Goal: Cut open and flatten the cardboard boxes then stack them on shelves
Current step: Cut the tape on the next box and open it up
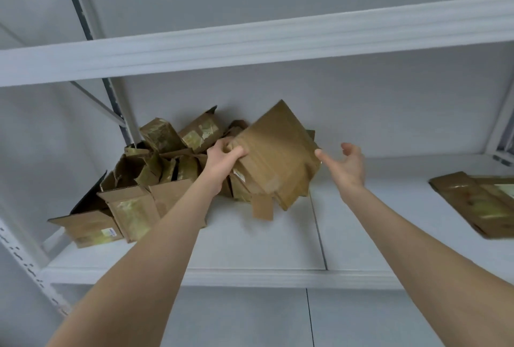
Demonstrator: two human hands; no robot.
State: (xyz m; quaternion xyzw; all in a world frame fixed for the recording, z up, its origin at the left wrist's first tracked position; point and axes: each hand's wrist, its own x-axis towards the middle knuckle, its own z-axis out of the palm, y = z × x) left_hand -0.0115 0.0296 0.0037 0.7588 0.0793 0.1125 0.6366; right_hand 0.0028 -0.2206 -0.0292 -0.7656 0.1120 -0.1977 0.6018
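A brown cardboard box [278, 152] hangs tilted above the white shelf [250, 249], one corner pointing up. My left hand [222, 157] grips its left edge, fingers curled round the cardboard. My right hand [347, 166] is spread just off the box's right corner, palm facing it; one fingertip is at or very near the corner. Behind and to the left lies a heap of taped cardboard boxes [144, 174], several with their flaps open. A flattened box [478, 202] lies on the shelf at the far right.
A second white shelf beam [250, 43] runs overhead. Grey steel uprights [114, 102] stand at the back left, and a perforated post [25, 263] at the front left. The back wall is plain white.
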